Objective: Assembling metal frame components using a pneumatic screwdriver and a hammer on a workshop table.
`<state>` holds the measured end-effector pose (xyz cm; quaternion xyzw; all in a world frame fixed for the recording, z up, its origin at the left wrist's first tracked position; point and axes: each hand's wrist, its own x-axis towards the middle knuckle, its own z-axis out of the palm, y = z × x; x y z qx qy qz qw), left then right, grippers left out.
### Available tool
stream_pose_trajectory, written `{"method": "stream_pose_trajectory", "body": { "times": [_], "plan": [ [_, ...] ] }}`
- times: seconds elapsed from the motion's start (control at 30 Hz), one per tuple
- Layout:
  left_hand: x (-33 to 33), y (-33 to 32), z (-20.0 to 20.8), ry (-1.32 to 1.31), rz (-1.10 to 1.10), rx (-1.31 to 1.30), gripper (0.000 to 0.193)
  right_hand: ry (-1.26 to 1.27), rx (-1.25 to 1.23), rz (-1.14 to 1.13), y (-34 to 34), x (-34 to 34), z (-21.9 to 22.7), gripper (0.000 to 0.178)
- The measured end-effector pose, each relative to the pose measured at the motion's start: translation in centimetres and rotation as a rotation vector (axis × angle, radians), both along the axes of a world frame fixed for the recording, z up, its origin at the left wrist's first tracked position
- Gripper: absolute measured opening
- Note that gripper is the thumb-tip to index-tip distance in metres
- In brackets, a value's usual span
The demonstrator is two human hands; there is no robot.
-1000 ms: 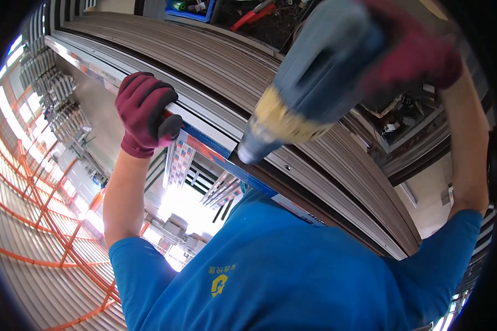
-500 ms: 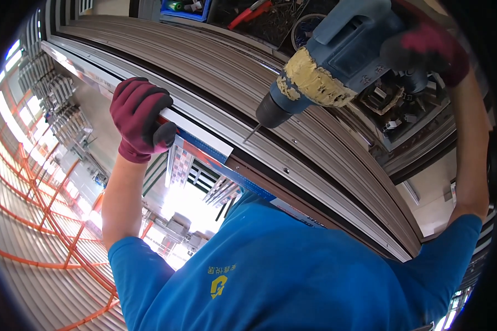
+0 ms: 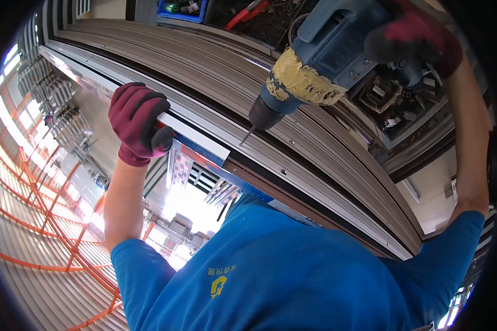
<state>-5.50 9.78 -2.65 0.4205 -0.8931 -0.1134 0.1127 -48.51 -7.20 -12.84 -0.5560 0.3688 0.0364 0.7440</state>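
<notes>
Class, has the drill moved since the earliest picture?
Yes: the drill has moved up and right in view, judged against the white strip.

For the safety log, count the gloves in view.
2: one on the left hand, gripping the white strip; one on the right hand, holding the drill. More may lie hidden.

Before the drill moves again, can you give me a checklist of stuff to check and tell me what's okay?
1. Left hand gripping beside the white strip: ok.
2. Right hand holding the drill: ok.
3. Gloves on both hands: ok.
4. Thin bit fitted in the chuck: ok.
5. Left hand apart from the bit: ok.
6. Bit's tip touching the grey profile: cannot tell.
</notes>
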Motion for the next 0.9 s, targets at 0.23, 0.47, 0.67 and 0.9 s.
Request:
{"method": "stream_pose_trajectory", "body": {
  "times": [0.23,0.47,0.67,0.9],
  "plan": [
    [-0.2,-0.1,-0.1,-0.001,0.014,0.011,0.058,-0.796,0.02,0.043,-0.4,1.6,-3.2,0.079],
    [-0.6,0.1,-0.3,0.01,0.027,0.013,0.059,-0.027,0.272,0.132,0.1,2.6,2.1,0.06],
    [-0.5,-0.2,-0.3,-0.003,0.018,0.015,0.057,-0.006,0.179,0.03,0.8,2.0,1.9,0.053],
    [-0.6,-0.2,-0.2,0.011,0.017,0.018,0.057,-0.088,0.294,0.014,0.8,2.5,2.3,0.053]
  ]
}}
